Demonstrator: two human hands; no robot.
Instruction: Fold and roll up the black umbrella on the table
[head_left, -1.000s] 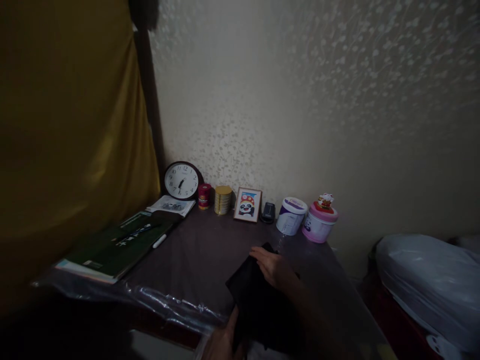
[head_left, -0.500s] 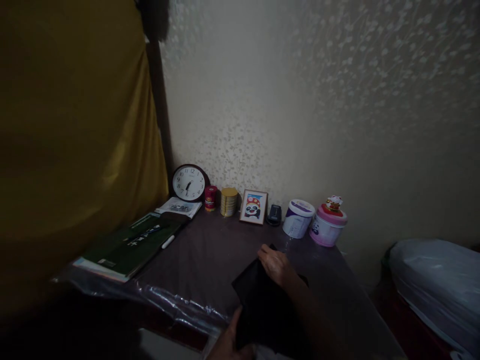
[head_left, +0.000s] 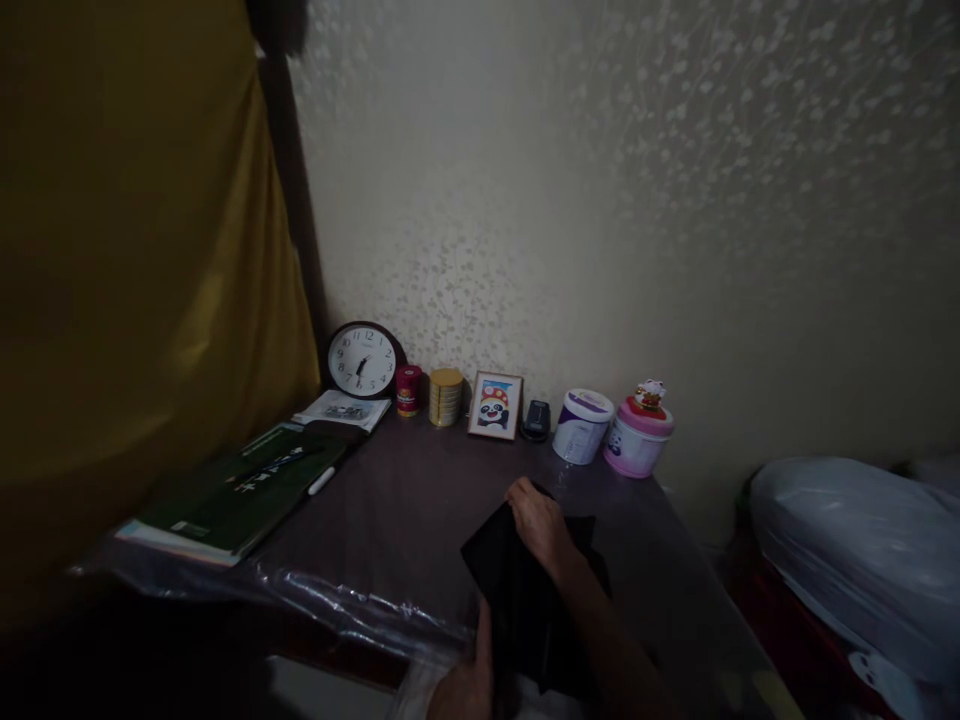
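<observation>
A black, flat, folded thing [head_left: 517, 590] with angular corners lies across the front right of the table; too dark to tell its kind. My right hand [head_left: 536, 520] is closed on its upper edge, knuckles up, with the forearm crossing over its right side. Low in the picture, my left hand [head_left: 465, 675] is at its lower left edge. One of its digits points up along that edge, while the other fingers are partly hidden, apparently gripping the thing. Another black flap [head_left: 581, 527] sticks out to the right of my right wrist.
Along the wall stand a clock [head_left: 363, 360], red can [head_left: 409, 392], yellow tin [head_left: 445, 400], panda picture frame [head_left: 495, 406], small black device [head_left: 536, 421], and two tubs [head_left: 582, 430], one topped by a figurine [head_left: 649, 395]. Left: green book [head_left: 240, 490], white pen [head_left: 321, 481]. Plastic-covered bundle [head_left: 862, 540] at right.
The black thing has spread wider, with a flap now showing to the right. My left hand has shifted slightly down, and the whole view has moved a little.
</observation>
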